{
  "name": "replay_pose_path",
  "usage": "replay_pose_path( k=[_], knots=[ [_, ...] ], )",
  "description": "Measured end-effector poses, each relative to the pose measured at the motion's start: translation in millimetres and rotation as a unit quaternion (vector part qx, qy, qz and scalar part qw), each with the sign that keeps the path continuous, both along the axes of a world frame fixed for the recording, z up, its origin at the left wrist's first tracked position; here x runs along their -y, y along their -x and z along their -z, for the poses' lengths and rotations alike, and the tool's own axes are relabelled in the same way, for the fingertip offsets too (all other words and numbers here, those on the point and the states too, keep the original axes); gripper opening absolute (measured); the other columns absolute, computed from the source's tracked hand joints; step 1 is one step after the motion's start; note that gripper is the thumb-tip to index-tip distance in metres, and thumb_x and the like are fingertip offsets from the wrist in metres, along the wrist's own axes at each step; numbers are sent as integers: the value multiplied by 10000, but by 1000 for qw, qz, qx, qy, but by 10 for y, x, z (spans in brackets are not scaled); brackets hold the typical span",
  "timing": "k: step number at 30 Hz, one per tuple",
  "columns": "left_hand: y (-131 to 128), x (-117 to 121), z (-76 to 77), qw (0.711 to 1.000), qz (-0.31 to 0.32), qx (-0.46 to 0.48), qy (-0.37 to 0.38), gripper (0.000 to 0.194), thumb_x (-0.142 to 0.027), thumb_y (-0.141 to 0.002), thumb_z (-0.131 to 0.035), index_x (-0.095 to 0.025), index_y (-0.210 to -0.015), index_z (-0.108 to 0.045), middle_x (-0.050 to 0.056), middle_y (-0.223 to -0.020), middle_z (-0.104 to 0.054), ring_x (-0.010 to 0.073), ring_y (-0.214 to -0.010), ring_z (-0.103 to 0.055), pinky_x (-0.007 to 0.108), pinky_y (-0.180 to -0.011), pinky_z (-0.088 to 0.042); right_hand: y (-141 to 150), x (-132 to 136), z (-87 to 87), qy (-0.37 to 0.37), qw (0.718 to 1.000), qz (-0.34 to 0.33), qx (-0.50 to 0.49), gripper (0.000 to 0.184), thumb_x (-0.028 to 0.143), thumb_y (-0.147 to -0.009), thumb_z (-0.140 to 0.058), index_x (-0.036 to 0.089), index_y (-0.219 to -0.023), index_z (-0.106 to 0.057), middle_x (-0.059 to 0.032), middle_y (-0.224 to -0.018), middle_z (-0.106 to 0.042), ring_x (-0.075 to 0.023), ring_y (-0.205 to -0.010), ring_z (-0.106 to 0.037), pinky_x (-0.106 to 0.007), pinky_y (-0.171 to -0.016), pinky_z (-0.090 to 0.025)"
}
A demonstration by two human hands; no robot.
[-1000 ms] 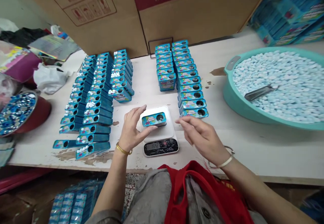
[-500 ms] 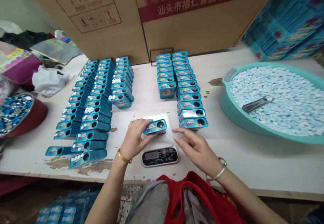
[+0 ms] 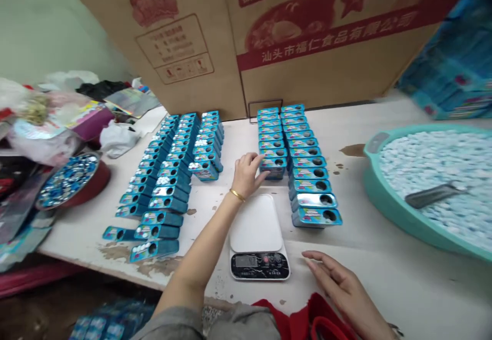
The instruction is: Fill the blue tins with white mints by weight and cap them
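Observation:
In the head view, my left hand (image 3: pixel 247 173) reaches past the scale. Its thumb and fingers close round the left end of a blue candy tin (image 3: pixel 273 163), the front one of a short column. Below my forearm and wrist lies a white kitchen scale (image 3: pixel 257 227) with a bare platform and a lit display. My right hand (image 3: pixel 340 286) hovers low to the right of the scale, fingers loosely stretched, holding nothing. Beside it, farther back, runs a longer column of blue tins (image 3: pixel 317 216) with round dark openings on top.
Rows of blue tins (image 3: pixel 165 203) stand at left, some with white candies on top. A turquoise basin (image 3: pixel 378 196) of pale candies holds a metal scoop (image 3: pixel 434 195). A red bowl (image 3: pixel 102 176) of blue-silver pieces sits far left. A large carton (image 3: pixel 307 84) closes off the back.
My left hand has carried the tin from the scale forward to the front of the short column. My right hand has drawn back toward the table's near edge. The view has shifted.

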State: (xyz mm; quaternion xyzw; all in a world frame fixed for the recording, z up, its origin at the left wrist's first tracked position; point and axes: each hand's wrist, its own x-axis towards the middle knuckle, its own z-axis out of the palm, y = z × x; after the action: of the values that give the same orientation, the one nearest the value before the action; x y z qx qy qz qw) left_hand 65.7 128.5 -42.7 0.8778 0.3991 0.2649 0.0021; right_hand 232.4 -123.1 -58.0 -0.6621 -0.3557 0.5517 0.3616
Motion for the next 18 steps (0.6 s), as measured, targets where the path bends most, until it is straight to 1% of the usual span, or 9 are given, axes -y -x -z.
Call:
replay_pose_path(
  k=[2, 4, 6, 8, 9, 11, 14, 16, 18],
  knots=[
    [218, 85, -16, 996, -53, 71, -32, 356, -375, -843, -573, -163, -1126, -527, 109, -1065, -555, 217, -1015, -522, 348, -852, -413, -12, 17, 79, 9, 1000, -9, -2, 496, 613, -712, -586, 198, -960, -696, -83, -899, -706, -226, -854, -639, -253, -731, -516],
    [516, 170, -84, 981, -142, 114, -70, 312, -380, -863, -539, -158, -1083, -536, 118, -1056, -551, 221, -1041, -507, 360, -898, -399, -17, 24, 148, 12, 1000, -14, -5, 475, 600, -710, -597, 207, -953, -705, -85, -970, -711, -232, -910, -642, -245, -771, -515],
    [820, 222, -157, 960, -250, 92, -86, 314, -389, -854, -548, -171, -1080, -554, 130, -1101, -540, 251, -1082, -482, 400, -927, -375, -6, 16, 176, 5, 1000, -12, -1, 461, 589, -697, -617, 208, -938, -713, -81, -936, -717, -232, -867, -652, -243, -728, -526],
    [1061, 225, -196, 946, -319, 11, -65, 318, -397, -817, -598, -202, -1068, -586, 132, -1198, -511, 294, -1142, -445, 446, -943, -349, 20, -4, 155, -3, 1000, -13, 7, 461, 588, -683, -630, 206, -926, -718, -69, -830, -714, -225, -769, -652, -246, -638, -528],
    [1145, 208, -200, 942, -329, -39, -46, 305, -386, -800, -622, -220, -1055, -601, 127, -1251, -490, 311, -1179, -421, 465, -952, -336, 36, -15, 132, -7, 1000, -16, 10, 464, 592, -678, -631, 204, -919, -718, -60, -767, -701, -219, -721, -643, -246, -594, -519],
    [1239, 146, -191, 940, -317, -125, -17, 244, -330, -786, -641, -239, -1012, -621, 110, -1334, -448, 329, -1255, -364, 498, -979, -305, 64, -29, 82, -13, 999, -27, 13, 471, 604, -679, -623, 202, -908, -715, -43, -670, -659, -204, -654, -617, -243, -537, -491],
    [1251, 60, -222, 939, -283, -194, -4, 121, -257, -797, -622, -224, -913, -634, 97, -1363, -443, 318, -1314, -319, 541, -1042, -228, 73, -11, 41, -15, 999, -37, 11, 491, 615, -703, -593, 195, -937, -696, -22, -620, -601, -169, -576, -549, -242, -492, -437],
    [1210, 77, -327, 943, -252, -215, -4, 67, -251, -813, -601, -210, -858, -629, 92, -1319, -488, 312, -1304, -340, 568, -1071, -172, 52, 24, 44, -5, 999, -37, 6, 519, 615, -734, -561, 182, -999, -669, 0, -592, -547, -142, -528, -478, -245, -476, -396],
    [1133, 189, -500, 949, -209, -235, -3, 77, -255, -837, -574, -202, -867, -621, 88, -1221, -555, 294, -1216, -438, 568, -1068, -194, 19, 57, 58, 3, 1000, -31, 2, 544, 610, -760, -533, 163, -1055, -633, 24, -561, -476, -132, -523, -431, -248, -483, -368]
  ],
)
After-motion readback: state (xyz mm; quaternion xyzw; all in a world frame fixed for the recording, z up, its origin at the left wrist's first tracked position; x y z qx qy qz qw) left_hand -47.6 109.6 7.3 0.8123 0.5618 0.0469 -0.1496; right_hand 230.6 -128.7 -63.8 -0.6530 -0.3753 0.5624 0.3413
